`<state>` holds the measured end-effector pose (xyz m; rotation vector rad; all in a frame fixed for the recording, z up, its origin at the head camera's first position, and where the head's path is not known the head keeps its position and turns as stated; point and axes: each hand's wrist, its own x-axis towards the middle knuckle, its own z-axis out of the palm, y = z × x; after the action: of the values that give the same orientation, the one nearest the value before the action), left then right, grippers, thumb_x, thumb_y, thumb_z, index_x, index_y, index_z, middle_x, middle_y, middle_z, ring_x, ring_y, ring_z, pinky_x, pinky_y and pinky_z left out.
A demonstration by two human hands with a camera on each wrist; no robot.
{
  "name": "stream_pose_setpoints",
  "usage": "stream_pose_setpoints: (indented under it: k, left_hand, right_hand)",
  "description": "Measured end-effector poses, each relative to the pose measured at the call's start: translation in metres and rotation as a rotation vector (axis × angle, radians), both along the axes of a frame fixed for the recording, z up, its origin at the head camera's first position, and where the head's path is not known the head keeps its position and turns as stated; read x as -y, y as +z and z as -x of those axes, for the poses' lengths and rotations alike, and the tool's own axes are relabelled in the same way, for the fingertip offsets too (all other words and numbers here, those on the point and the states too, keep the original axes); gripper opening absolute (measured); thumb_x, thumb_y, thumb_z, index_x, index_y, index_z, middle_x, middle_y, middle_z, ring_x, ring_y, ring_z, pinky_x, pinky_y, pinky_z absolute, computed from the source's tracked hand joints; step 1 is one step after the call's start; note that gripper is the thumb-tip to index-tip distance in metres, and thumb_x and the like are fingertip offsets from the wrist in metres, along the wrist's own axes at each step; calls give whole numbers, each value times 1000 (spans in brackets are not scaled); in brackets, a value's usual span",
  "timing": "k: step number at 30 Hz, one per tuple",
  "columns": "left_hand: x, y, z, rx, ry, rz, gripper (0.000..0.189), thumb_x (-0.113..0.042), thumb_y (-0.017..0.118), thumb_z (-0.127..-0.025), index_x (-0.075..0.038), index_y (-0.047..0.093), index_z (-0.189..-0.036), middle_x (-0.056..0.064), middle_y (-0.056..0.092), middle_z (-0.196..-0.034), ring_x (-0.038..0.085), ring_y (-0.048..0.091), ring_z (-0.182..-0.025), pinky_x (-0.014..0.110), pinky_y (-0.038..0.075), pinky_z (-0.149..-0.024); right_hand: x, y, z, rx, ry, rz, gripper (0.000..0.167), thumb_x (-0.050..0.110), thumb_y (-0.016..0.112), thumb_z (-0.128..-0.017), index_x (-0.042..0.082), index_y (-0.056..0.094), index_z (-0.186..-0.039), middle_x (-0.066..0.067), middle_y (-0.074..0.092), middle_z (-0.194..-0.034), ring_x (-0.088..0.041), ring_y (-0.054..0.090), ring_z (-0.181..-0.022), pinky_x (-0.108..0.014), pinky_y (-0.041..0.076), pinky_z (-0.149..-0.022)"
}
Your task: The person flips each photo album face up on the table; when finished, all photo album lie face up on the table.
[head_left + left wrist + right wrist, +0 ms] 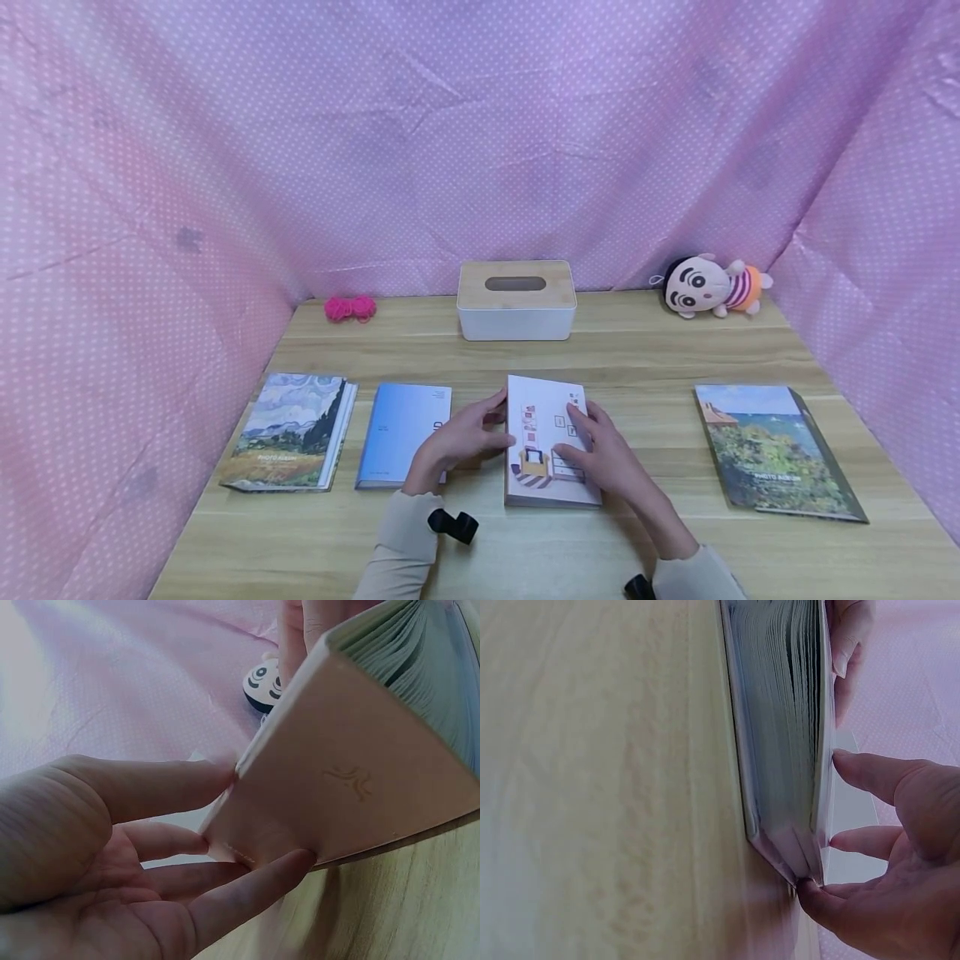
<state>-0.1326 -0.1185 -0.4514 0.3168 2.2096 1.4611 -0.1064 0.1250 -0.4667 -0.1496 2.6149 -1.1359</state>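
In the middle of the table lies a thick white photo album (542, 429) with a cartoon drawing on its cover. My left hand (463, 435) holds its left side, thumb at the cover edge. In the left wrist view that hand's fingers touch the pale spine (330, 780). Across the cover's right part, my right hand (606, 457) rests with thumb and index finger on top. The right wrist view has its fingertips at the cover and one corner, beside the page edges (780, 735). Partly behind the left hand is a blue album (401, 429).
A landscape-covered album (288, 429) lies far left, another garden-covered album (776, 450) far right. Along the back of the table (637, 358) are pink yarn (350, 309), a wood-topped tissue box (517, 321) and a plush doll (708, 285). Dotted pink cloth (480, 150) hangs around.
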Motion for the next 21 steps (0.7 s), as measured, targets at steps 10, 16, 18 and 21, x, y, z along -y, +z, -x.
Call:
stream_pose_setpoints:
  k: [10,16,18,21]
  left_hand:
    - [1,2,-2,36,16,-6,81,-12,67,-88,-20,20,-154,6,34,-154,31,41,-135,50,37,-109]
    - [4,2,-2,47,16,-27,81,-9,66,-88,-20,19,-154,8,35,-153,33,43,-134,50,37,-108]
    - [5,2,-2,51,13,-36,81,-8,65,-89,-21,18,-154,8,35,-153,33,42,-135,50,37,-108]
    - [7,1,-2,52,7,-49,81,-7,64,-90,-22,17,-154,9,34,-154,33,41,-135,50,38,-108]
  right_hand:
    - [2,-1,-1,-4,10,1,76,40,68,-87,18,33,-150,-19,13,-159,-45,13,-144,-65,20,-110]
    - [2,-2,-3,-7,20,8,75,40,68,-87,18,33,-150,-18,13,-159,-44,13,-144,-66,20,-110]
    - [2,-3,-3,-12,24,7,76,41,68,-87,18,33,-150,-18,14,-159,-45,13,-144,-66,20,-109]
    - [3,-3,-4,-12,25,8,76,42,68,-86,18,33,-150,-17,14,-159,-44,12,-144,-67,20,-109]
